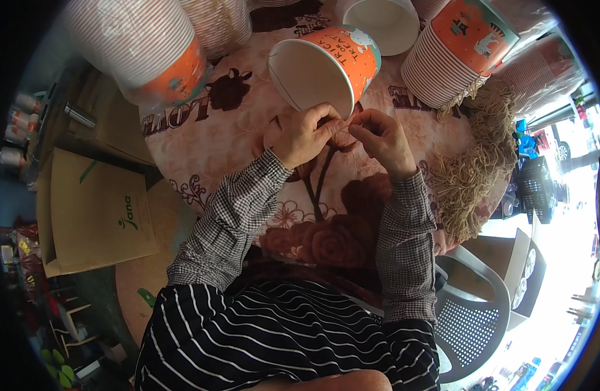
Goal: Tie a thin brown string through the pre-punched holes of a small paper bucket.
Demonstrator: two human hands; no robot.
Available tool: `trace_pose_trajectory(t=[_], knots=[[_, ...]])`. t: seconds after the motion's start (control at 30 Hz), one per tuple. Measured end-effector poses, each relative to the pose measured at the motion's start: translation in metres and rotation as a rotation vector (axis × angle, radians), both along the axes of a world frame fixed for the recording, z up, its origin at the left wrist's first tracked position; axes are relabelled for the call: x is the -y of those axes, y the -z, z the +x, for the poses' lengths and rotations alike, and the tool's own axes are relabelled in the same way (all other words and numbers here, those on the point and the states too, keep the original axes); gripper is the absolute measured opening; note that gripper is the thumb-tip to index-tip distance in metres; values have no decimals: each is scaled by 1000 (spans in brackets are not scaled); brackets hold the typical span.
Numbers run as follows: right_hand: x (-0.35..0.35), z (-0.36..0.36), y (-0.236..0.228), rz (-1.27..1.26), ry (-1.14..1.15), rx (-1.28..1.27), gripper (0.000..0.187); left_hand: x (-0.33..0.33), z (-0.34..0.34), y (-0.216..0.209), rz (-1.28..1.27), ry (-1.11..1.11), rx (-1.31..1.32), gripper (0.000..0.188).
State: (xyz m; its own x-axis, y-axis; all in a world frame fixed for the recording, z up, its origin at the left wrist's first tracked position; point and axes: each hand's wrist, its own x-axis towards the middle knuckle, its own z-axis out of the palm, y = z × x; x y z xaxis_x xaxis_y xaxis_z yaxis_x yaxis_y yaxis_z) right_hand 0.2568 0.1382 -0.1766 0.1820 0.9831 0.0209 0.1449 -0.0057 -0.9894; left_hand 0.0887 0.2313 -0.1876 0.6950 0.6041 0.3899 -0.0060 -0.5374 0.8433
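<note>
While both hands meet over the middle of the table, an orange paper cup lies on its side just beyond them, its white inside turned toward the person. The left hand rests against the cup's lower rim, its fingers curled and pinched shut on a thin tan string that runs across to the right hand. The right hand's fingers are likewise pinched shut on that string, thumb against forefinger, just beside the left hand and close under the cup's rim. Whether the string is fastened to the cup cannot be told.

A cloth with dark red roses and brown lettering covers the table. On the right, a heap of tan strings lies along the table's edge, near the right hand but apart from it. Behind that heap a tall stack of nested cups leans on its side, and another stack leans at the far left. A single white cup lies beyond the orange one, mouth toward the camera.

A flat cardboard box lies low on the left beside the table, and a grey plastic chair stands at the lower right. Both forearms wear checked sleeves.
</note>
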Motion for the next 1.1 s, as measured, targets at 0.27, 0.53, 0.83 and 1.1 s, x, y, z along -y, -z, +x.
trace_pose_trajectory(t=[0.27,0.53,0.83,1.1], knots=[[0,2,6,34,15,36,12,0,4,9,20,-9,17,8],[1,-1,3,61,47,67,15,1,6,8,175,-56,75,6],[2,2,4,67,4,68,13,6,5,1,174,-78,69,8],[6,9,0,196,56,-373,2,8,10,4,270,-171,135,26]])
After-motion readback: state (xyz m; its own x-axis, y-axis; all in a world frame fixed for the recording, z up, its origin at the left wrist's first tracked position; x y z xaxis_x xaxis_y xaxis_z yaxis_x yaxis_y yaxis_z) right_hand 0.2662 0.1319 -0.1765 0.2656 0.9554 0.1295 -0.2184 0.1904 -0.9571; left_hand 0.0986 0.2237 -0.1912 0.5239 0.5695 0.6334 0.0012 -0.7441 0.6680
